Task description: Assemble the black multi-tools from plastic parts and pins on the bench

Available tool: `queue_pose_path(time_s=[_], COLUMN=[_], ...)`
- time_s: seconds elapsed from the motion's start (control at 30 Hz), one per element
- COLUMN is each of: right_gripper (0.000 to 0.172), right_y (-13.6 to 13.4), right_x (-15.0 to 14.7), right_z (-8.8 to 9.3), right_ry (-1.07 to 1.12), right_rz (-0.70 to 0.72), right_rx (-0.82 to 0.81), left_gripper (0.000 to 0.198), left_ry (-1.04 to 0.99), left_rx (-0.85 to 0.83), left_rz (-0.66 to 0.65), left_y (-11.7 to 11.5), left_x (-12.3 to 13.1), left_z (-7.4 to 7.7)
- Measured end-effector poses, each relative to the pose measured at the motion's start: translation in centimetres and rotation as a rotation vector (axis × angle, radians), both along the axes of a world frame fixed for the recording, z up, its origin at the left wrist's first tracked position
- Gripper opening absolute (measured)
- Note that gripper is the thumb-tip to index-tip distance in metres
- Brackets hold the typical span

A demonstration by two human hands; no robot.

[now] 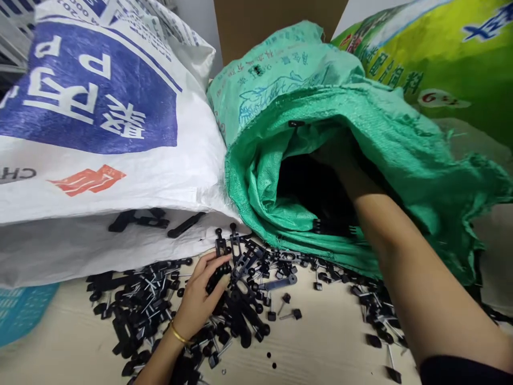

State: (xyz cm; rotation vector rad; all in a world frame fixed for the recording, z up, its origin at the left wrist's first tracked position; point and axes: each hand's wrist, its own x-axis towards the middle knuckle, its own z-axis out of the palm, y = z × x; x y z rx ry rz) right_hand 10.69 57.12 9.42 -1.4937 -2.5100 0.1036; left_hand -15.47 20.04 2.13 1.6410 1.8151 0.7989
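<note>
My left hand [200,297] rests on a heap of small black plastic parts [240,305] on the pale wooden table, fingers curled round a bundle of black strip-shaped pieces [230,256]. A gold bangle sits on that wrist. My right arm [401,278] reaches into the open mouth of a green woven sack [320,107] lying on its side. The right hand [340,160] is deep in the dark opening and its fingers are hidden. More black parts show inside the sack [332,224].
A big white woven sack with blue print [100,133] lies at the left, with black parts under its fold. A yellow-green printed sack [441,59] stands at the back right. A blue basket [24,310] sits at the left edge. Black clips with metal pins are scattered over the table [320,342].
</note>
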Motion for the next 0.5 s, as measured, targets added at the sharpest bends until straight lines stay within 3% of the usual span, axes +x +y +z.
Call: queue_pose_path(time_s=[0.1,0.17,0.33,0.5], right_gripper=[0.055,0.054,0.04,0.039], right_y=[-1.7,-3.3,-9.0,-15.5], right_x=[1.4,2.6,5.6,8.5], right_z=[-0.2,-0.4,-1.6,-1.6], right_ry=[-0.218,-0.314,-0.3,-0.281], right_rz=[-0.024,-0.052,-0.156,-0.233], right_rx=[0.052,0.041,-0.149,-0.12], left_gripper=[0.031,0.031,0.03,0.031], left_ry=[-0.02,-0.03,-0.015,0.046], left_rx=[0.038,0.072,0.15,0.272], left_rz=[-0.014,-0.019,-0.017,0.054], left_y=[0.2,0.2,0.3,0.3], left_x=[0.1,0.1,0.0,-0.5], left_z=[-0.1,-0.1,-0.3,-0.9])
